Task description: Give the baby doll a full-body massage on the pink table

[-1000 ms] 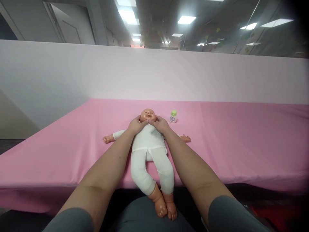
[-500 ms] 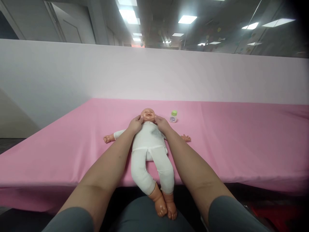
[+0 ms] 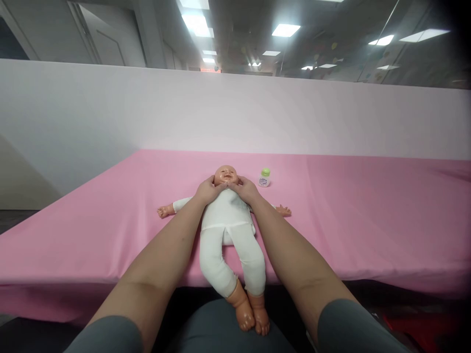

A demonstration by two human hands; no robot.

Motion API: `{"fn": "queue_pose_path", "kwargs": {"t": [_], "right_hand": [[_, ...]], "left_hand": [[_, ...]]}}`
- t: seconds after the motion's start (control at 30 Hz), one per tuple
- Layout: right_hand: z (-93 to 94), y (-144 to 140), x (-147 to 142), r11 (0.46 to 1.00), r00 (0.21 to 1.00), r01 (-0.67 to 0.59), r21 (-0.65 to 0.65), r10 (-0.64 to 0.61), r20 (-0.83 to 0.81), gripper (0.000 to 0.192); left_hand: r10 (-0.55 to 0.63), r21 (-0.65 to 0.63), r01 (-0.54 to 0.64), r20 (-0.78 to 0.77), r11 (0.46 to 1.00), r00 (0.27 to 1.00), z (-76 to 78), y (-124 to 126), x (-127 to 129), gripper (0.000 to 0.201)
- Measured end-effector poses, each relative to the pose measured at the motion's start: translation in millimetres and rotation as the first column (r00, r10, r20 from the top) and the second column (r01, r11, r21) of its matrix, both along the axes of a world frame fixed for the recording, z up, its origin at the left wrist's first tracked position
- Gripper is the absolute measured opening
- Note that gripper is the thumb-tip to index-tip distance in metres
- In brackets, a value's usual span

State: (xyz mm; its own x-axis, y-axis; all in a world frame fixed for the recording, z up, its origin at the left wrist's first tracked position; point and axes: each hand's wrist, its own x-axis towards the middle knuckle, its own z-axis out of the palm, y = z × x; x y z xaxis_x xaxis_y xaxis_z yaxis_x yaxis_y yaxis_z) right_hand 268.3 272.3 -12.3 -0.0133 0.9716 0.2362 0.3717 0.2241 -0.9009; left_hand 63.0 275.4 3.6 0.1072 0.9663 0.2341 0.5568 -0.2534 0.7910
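Left hand [image 3: 207, 191]: thumb under the chin of the doll [image 3: 226, 211], fingers bunched by the cheek; fingertips hidden, couldn't tell spread. Doll lay face up on pink cloth [image 3: 128, 235], feet past near edge. Right hand [image 3: 249, 191] mirrored it, 2 thumbs nearly meeting, presumably cradling the head evenly. Forearms blocked part of the doll's arms. Rightward, 1 green-capped bottle [image 3: 264, 179] stood near; white panel [image 3: 235, 115] closed off the back.

Doll body [image 3: 225, 213] wht; cloth [image 3: 368, 211] plain pink; bottle cap [image 3: 265, 172] lt grn.
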Motion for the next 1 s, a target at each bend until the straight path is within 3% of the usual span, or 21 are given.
{"fn": "queue_pose_path", "kwargs": {"t": [0.4, 0.6, 0.8, 1.0], "right_hand": [[-1.2, 0.4, 3.1, 0.994, 0.987, -0.108, 0.019, 0.11, -0.117, 0.051], [-4.3, 3.2, -0.7, 0.996, 0.98, -0.088, 0.005, 0.088, -0.176, 0.056], [2.8, -3.5, -0.7, 0.998, 0.996, -0.058, 0.013, 0.058, -0.068, 0.054], [5.4, -9.4, -0.7, 0.999, 0.999, -0.026, -0.024, 0.025, -0.046, 0.068]], "left_hand": [[-0.029, -0.023, 0.032, 0.122, 0.999, 0.992, -5.1, 8.6, -1.1, 0.057], [-0.042, -0.006, 0.045, 0.239, 0.999, 0.97, -12.0, 13.7, 0.2, 0.058], [0.0, 0.005, 0.0, 0.061, 1.0, 0.998, -3.7, 5.4, -0.2, 0.065], [0.01, 0.011, -0.01, -0.034, 1.0, 0.999, 0.8, -0.6, 0.9, 0.066]]}}
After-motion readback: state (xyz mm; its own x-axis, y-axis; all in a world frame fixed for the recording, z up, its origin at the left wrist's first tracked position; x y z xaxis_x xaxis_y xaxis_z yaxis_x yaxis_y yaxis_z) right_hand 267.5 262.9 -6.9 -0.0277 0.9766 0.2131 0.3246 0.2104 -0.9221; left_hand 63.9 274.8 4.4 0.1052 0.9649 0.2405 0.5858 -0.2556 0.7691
